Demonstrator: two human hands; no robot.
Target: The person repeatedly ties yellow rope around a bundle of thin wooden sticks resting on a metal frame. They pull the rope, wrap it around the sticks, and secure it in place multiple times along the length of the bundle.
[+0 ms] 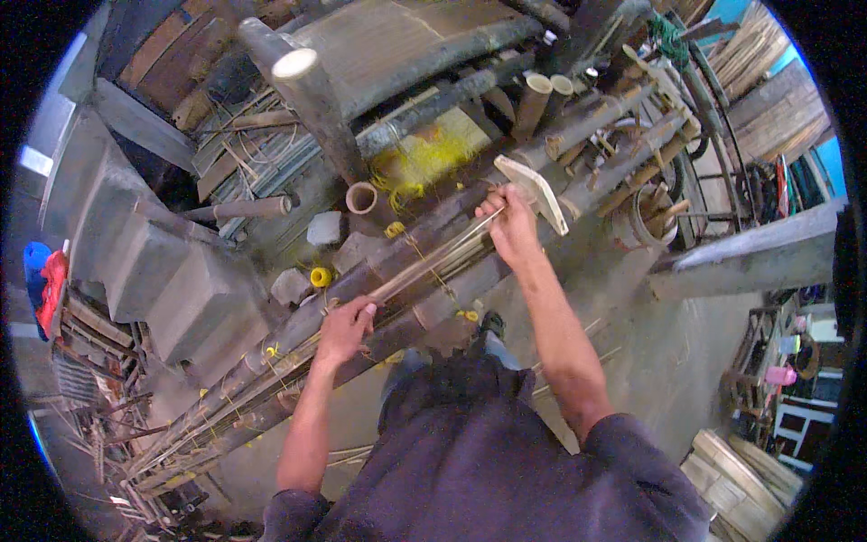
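Long thin strips (pixel 432 259), like split bamboo, run slantwise between my hands over a rack of dark pipes. Lower on the left, my left hand (pixel 346 331) is closed around the strips, thumb on top. My right hand (pixel 513 228) grips their upper end with curled fingers. Just beyond the right hand, a pale flat wooden board (pixel 533 192) stands crosswise on the rack. More strips (pixel 244 384) lie along the rack toward the lower left, held by yellow ties. My fingers hide how many strips each hand holds.
A yellow tape roll (pixel 321 276) and grey stone blocks (pixel 292 286) sit behind the rack. An upright pipe (pixel 318 108) and yellow string (pixel 424 155) are farther back. Concrete steps (pixel 194 289) stand left; a bucket of sticks (pixel 643 217) stands right, near a beam (pixel 750 262).
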